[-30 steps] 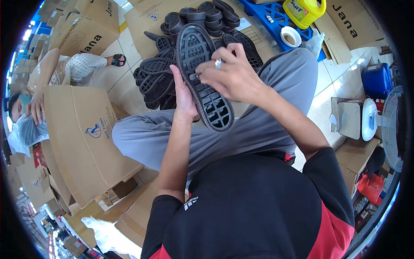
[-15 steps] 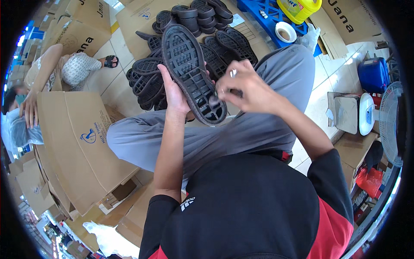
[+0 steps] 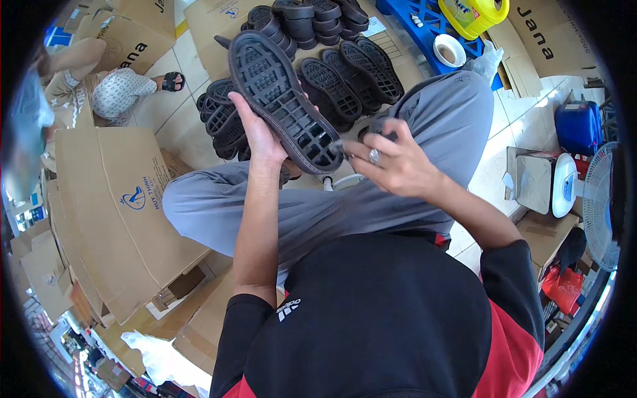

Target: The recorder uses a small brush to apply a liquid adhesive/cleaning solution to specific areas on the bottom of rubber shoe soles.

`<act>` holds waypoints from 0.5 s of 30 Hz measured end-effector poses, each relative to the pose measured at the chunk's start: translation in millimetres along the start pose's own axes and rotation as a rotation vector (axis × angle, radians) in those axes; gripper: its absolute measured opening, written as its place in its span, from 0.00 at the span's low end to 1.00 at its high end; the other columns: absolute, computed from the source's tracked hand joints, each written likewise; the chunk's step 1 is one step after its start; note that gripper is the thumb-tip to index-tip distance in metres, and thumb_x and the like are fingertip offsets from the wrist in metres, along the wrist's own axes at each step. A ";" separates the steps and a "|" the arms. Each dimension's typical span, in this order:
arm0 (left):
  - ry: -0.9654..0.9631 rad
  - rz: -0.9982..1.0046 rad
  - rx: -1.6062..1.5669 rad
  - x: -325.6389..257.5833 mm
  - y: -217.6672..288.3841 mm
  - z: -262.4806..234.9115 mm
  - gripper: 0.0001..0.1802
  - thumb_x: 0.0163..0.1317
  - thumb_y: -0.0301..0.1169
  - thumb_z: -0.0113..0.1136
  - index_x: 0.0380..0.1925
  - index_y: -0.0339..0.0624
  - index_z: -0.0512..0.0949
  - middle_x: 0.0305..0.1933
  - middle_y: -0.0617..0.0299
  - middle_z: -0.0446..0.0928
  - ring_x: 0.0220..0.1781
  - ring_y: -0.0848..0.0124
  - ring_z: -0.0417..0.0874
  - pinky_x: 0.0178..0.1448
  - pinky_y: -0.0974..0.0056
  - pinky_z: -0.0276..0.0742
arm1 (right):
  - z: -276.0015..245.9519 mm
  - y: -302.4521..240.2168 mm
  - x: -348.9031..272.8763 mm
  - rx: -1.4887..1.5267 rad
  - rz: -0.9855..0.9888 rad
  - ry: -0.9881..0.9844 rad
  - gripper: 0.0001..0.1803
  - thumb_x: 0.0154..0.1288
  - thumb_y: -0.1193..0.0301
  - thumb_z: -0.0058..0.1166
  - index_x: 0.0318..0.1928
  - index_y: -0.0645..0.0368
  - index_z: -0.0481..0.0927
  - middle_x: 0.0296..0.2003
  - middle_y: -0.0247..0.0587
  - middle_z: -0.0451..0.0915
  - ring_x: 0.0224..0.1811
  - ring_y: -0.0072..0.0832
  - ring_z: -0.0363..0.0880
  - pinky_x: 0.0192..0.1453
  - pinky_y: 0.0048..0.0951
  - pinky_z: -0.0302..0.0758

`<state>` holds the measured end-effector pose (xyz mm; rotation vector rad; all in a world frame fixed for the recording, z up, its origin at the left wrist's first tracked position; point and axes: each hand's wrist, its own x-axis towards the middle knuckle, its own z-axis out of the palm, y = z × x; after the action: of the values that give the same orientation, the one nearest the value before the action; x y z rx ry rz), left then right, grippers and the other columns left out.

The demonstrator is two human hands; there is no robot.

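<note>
Left hand (image 3: 260, 136) palm is hidden behind the black shoe sole (image 3: 282, 101); only thumb and wrist show. Right hand (image 3: 391, 162) fingertips meet the sole's heel end; what they pinch there is too small to tell. Pile of black soles (image 3: 332, 79) partly covered by the held sole. Yellow jug (image 3: 474, 13) cut off at top edge. Another person (image 3: 99, 86) at upper left is blurred, cropped by the rim.

One head-worn fisheye looks steeply down, close over the lap, seemingly tilted slightly forward; its rim bends.
</note>
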<state>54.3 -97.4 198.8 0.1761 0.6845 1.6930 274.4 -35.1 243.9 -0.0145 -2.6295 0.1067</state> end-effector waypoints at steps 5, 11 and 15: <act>-0.067 0.021 -0.084 4.9 -9.3 0.0 0.50 0.54 0.71 0.25 0.57 0.36 0.62 0.49 0.47 0.72 0.44 0.56 0.77 0.48 0.48 0.75 | 8.5 -12.3 2.0 0.387 0.270 0.075 0.07 0.44 0.73 0.61 0.26 0.54 0.77 0.34 0.27 0.79 0.39 0.26 0.69 0.47 0.35 0.58; 0.146 -0.011 0.052 7.6 -27.1 10.3 0.43 0.59 0.66 0.26 0.58 0.40 0.63 0.54 0.52 0.71 0.52 0.59 0.74 0.57 0.54 0.70 | 41.2 34.8 40.6 0.627 0.392 0.157 0.04 0.49 0.73 0.59 0.28 0.52 0.78 0.30 0.25 0.78 0.37 0.27 0.68 0.45 0.31 0.57; 0.124 -0.062 -0.087 13.0 -34.9 6.2 0.44 0.58 0.68 0.29 0.56 0.40 0.65 0.51 0.53 0.73 0.50 0.60 0.75 0.56 0.57 0.71 | 42.7 49.8 37.7 0.335 0.274 0.125 0.05 0.50 0.71 0.58 0.30 0.53 0.78 0.41 0.25 0.79 0.40 0.27 0.69 0.48 0.33 0.59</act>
<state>83.5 -80.1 182.2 -0.0118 0.6991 1.6807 220.2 12.5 221.1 -0.2582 -2.4397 0.6173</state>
